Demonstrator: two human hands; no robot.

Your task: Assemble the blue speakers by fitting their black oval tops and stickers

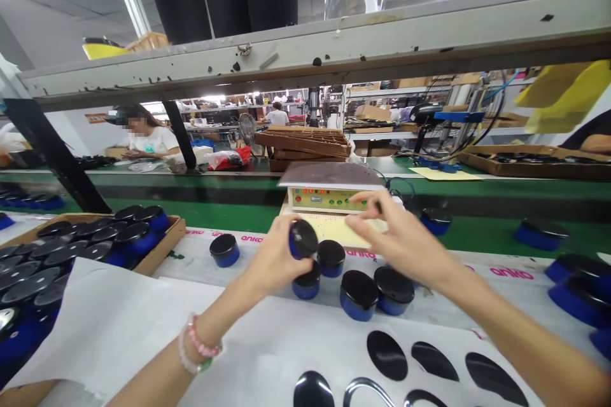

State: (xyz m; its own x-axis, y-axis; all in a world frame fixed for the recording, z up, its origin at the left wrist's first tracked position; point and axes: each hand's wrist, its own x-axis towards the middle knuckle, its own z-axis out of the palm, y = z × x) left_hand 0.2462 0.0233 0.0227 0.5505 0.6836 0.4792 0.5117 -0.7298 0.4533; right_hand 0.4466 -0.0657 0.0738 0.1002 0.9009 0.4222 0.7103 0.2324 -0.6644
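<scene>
My left hand [277, 254] grips a round blue part with a glossy black top [304, 239], tilted above the bench. My right hand [389, 229] is raised in front of a control box [329, 197], thumb and forefinger apart; a small dark spot shows among its fingers, too unclear to name. Below the hands, several similar blue-and-black parts [359, 294] stand on the bench. One more such part [224, 249] stands alone to the left. Black oval pieces [387, 355] lie on a white sheet [238, 350] nearest me.
A cardboard tray [179, 229] full of blue-and-black parts sits at left. More parts [580, 292] stand at right. Behind runs a green conveyor belt [229, 197] carrying a few parts. A shelf beam [296, 44] crosses overhead. A person [150, 140] sits across the line.
</scene>
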